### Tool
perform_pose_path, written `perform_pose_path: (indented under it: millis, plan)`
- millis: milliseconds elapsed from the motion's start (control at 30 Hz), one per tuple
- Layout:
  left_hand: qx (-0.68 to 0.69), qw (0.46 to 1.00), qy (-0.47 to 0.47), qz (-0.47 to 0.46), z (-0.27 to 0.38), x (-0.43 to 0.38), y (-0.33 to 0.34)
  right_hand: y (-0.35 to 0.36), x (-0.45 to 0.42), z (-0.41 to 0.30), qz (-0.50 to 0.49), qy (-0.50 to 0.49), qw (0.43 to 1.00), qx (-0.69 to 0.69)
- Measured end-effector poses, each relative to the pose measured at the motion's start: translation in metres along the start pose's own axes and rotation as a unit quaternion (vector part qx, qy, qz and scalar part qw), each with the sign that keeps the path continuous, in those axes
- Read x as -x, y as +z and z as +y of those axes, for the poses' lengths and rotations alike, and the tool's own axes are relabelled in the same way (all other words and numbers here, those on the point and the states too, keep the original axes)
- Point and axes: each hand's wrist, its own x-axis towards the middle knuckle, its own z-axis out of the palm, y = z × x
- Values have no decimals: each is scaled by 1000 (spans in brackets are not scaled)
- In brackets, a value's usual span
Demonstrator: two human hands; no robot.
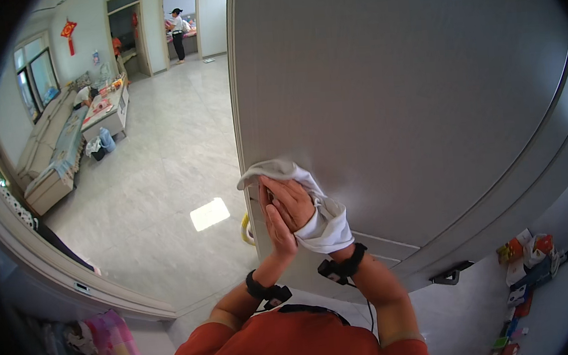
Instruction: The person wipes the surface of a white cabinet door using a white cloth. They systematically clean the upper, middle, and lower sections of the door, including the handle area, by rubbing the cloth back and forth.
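A white cloth (325, 224) is draped over and around my right hand (296, 204), which presses it against a grey door panel (397, 93) near its left edge. My left hand (281, 233) lies close beside the right along that edge, palm turned inward. Its fingers are partly hidden by the right hand, and whether they grip the cloth does not show. One loose fold of cloth sticks out past the edge above my fingertips. Black straps with small devices circle both wrists.
A black door handle (447, 276) juts out low on the right. Behind the edge is a yellow-and-white ring-shaped thing (246, 229). A sofa (54, 145), a low table (108, 108) and a bin (95, 148) stand left. One person (179, 35) stands in a far doorway; others are nearby.
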Motion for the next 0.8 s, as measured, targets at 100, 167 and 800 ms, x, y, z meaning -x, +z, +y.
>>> perform_pose_path:
  millis: [100,167,800]
  plan:
    - [-77,996,33,-19,-22,9,13,5,32,10,75,62,990,-100]
    - [-211,974,80,-23,-65,19,29,-3,54,18,90,100,977,-168]
    - [-370,872,286,146,85,-197,52,-90,138,-14,358,238,881,-199]
